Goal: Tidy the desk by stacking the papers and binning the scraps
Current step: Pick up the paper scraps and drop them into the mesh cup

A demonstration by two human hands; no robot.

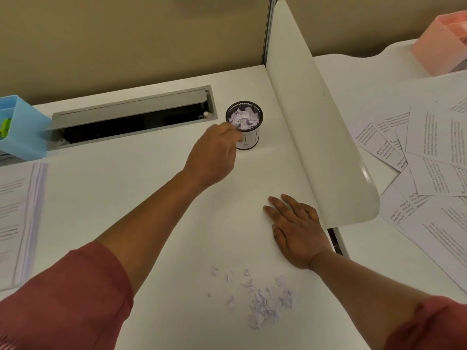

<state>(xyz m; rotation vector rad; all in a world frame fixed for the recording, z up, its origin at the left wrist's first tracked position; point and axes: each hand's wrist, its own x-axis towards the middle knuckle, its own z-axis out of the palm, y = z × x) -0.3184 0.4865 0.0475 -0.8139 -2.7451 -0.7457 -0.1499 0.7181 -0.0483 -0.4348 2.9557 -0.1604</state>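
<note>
The left hand (214, 152) reaches out to the near rim of the small cylindrical bin (244, 127), its fingertips bunched together at the edge; whether they pinch a scrap or have let go cannot be told, since the fingers blur against the paper beyond them. The right hand (295, 228) lies flat on the white desk (126, 198), fingers straight and slightly spread, holding nothing.

The step in hand looks like binning the scraps: a delivery to the bin, with more to fetch. A loose heap of torn scraps (267, 304) lies on the desk near the front edge, just short of the right wrist. The next move likely calls for gathering those small, light pieces into a pinch or a scoop without scattering them.

The bin is already well filled with pale scraps (243, 118), close to its rim. At the left, a stack of papers (17, 223) lies squared. A blue organiser (22, 130) stands behind it. Beyond the divider (316, 122), printed sheets (429, 160) lie fanned and unstacked beside a pink organiser (444, 44).
</note>
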